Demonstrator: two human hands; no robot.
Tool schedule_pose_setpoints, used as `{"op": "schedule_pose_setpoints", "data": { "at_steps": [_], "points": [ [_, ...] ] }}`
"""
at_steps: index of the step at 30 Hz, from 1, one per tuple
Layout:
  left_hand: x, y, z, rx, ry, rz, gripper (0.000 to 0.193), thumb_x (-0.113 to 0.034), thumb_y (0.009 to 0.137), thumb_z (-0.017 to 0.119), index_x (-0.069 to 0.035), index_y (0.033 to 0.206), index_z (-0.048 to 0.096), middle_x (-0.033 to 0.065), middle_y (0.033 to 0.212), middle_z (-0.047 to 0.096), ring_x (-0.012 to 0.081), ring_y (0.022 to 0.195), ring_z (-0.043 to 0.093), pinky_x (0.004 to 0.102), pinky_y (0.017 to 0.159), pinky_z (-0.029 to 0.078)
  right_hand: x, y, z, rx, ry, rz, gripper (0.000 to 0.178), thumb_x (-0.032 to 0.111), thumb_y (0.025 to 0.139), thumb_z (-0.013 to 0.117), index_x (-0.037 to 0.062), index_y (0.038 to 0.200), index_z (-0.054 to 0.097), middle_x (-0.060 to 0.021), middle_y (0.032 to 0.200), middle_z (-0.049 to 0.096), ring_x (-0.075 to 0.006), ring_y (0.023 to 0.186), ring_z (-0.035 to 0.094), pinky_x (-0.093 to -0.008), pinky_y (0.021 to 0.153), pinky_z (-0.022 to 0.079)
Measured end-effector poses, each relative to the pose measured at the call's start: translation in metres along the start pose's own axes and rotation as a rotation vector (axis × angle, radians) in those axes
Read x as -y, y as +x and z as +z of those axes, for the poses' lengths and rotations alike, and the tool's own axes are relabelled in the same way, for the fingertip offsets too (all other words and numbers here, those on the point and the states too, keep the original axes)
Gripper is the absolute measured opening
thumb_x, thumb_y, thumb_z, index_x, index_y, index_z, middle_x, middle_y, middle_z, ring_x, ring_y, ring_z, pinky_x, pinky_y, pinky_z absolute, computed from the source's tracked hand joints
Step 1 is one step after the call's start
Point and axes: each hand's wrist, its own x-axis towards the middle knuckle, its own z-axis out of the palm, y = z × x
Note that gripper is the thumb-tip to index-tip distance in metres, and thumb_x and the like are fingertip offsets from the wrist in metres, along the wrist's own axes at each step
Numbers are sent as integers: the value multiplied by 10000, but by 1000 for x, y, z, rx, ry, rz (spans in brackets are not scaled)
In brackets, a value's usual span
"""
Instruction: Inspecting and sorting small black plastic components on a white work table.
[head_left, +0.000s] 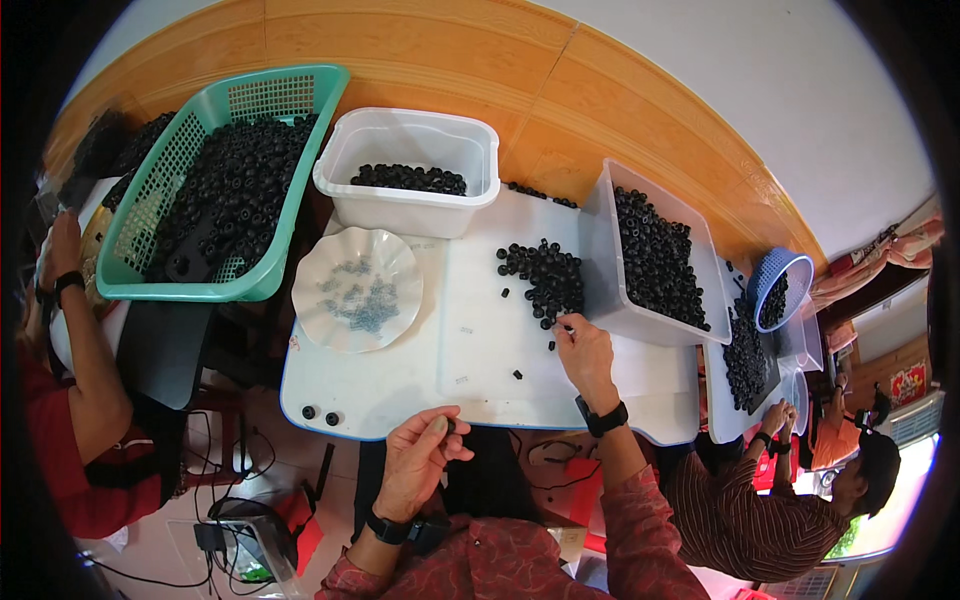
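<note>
My left hand [420, 455] is raised just off the table's near edge, its thumb and fingers closed on a small black round part [449, 426]. My right hand [588, 360] reaches to the near side of a loose pile of black round parts [545, 275] on the white table [470, 370]. Its thumb and forefinger are pinched together there; whatever lies between them is too small to make out. Left of the pile, a white plate with a wavy rim [400, 318] holds many tiny bluish-grey pieces [368, 303]. Two black parts [320, 415] sit at the table's near left corner.
Black parts also fill a translucent bin [600, 225] right of the pile, a white tub [410, 215] and a green basket [270, 270]. Co-workers sit at left [100, 400] and right [770, 520]; a blue basket [765, 275] is at far right. Cables [215, 480] hang below left.
</note>
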Motion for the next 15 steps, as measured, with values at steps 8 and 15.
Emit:
{"op": "schedule_pose_setpoints", "data": {
  "at_steps": [8, 15],
  "points": [
    [0, 0, -1, -4, 3, -1, 242, -100, 993, 518, 37, 1170, 610, 145, 963, 670, 124, 751, 622, 334, 723, 611, 3, -5, -3, 24, 36, 48, 193, 219, 859, 649, 89, 998, 683, -175, 745, 683, -353, 703, 669, -433, 647, 518],
    [0, 0, 2, 2, 10, 2, 241, -104, 995, 516, 37, 1165, 611, 143, 964, 668, 124, 752, 620, 331, 722, 611, 3, 4, 4, -50, 56, -73, 192, 223, 877, 639, 83, 1001, 683, -167, 767, 687, -362, 727, 667, -434, 656, 518]
  ]
}}
